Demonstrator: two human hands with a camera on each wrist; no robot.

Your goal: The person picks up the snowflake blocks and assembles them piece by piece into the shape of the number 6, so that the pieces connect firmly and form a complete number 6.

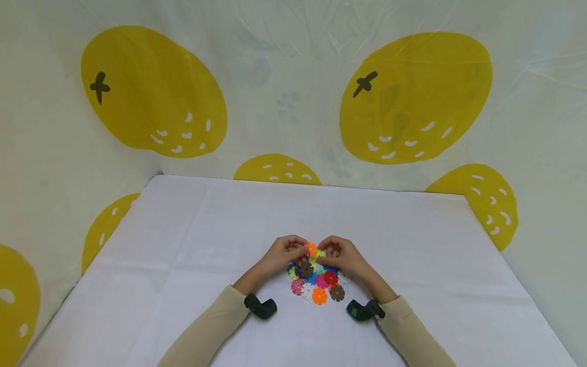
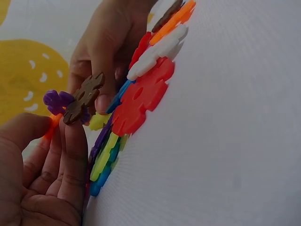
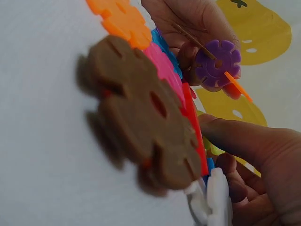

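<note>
From where I stood, everything gathered round one loose pile of slotted plastic discs (image 1: 323, 281) on the white-covered counter (image 1: 206, 229). Both hands hung over the far side of that pile, close to each other but not clasped. The left hand (image 1: 285, 256), at the pile's left, pinched an orange disc (image 1: 313, 248) between thumb and fingers. Fitted together with it were a purple disc (image 3: 210, 71) and a brown disc (image 2: 84, 100), the three meeting at angles, edge into slot. I took the grip on the orange one to be a way of steadying the cluster while leaving the purple and brown rims uncovered. The right hand (image 1: 341, 256), at the pile's right, had thumb and curled fingers about a yellow-green disc (image 1: 321, 254), mostly hidden by them; a pinch, as far as I could judge.

The other pieces lay flat or overlapping, with a second orange disc (image 1: 319, 296) and a second brown disc (image 1: 337, 292) on the pile's near edge. Keeping it all between the forearms probably made every colour easy to reach. Nearer the person than the pile, a black camera (image 1: 260, 308) sat at one wrist and its twin (image 1: 362, 310) at the other, likely angled to watch the fingers.

I could read no brand or lettering on the discs or cameras; the fruit-patterned curtain (image 1: 284, 102) behind the pile bore pictures only.
</note>
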